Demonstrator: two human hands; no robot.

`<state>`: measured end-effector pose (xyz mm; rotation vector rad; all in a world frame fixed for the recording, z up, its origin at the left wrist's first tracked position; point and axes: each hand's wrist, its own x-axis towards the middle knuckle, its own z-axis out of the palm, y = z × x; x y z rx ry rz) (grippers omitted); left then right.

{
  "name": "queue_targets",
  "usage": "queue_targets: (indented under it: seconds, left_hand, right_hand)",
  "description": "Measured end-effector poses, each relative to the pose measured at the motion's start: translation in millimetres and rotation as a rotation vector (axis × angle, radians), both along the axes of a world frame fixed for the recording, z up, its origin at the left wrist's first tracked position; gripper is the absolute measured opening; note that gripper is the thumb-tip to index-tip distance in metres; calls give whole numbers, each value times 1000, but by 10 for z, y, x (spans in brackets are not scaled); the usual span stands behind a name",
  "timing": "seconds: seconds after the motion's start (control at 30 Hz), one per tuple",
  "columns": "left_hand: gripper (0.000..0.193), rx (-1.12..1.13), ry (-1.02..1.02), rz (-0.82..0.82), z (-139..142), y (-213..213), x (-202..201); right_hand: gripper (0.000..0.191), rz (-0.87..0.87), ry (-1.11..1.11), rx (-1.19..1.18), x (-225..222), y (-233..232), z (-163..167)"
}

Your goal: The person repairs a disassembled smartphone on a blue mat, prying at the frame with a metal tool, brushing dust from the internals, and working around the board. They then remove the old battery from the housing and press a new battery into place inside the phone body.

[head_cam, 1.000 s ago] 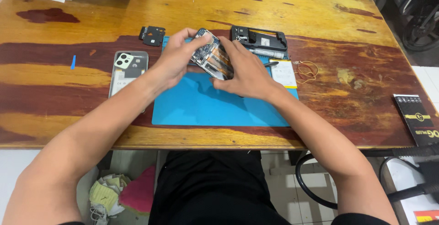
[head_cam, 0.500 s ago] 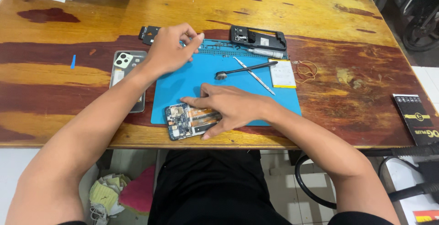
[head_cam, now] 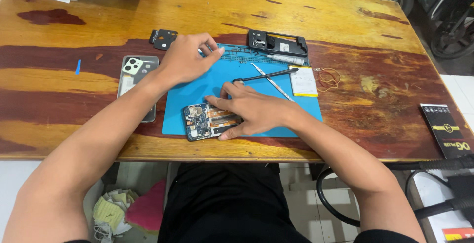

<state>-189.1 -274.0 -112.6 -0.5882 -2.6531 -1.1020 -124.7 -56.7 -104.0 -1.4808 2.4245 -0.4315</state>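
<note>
Right now my right hand (head_cam: 256,110) presses flat on the opened phone (head_cam: 207,121) at the blue mat's (head_cam: 197,90) near edge, while my left hand (head_cam: 190,58), fingers loosely curled, grasps nothing at the mat's far edge

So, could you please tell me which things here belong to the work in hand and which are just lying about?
In hand: opened phone under right hand; blue repair mat, left hand at its top edge.

Lying about: black box, rubber band, blue pick.
</note>
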Motion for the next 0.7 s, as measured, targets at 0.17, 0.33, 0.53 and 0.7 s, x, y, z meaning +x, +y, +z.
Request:
queue_targets:
  seconds: [0.17, 0.33, 0.53, 0.7]
  left_hand:
    - [31, -15, -40, 13, 18, 14, 34]
    - [37, -234, 247, 58, -76, -157, -81]
    - [58, -337, 266, 49, -145, -169, -168]
    - [58, -375, 41, 124, -88, -111, -113]
  right_hand:
    - [93, 6, 52, -40, 51, -6, 85]
    - [90, 2, 65, -22, 44, -15, 137]
    - [86, 11, 48, -36, -9, 37, 124]
    - [87, 12, 60, -36, -15, 69, 91]
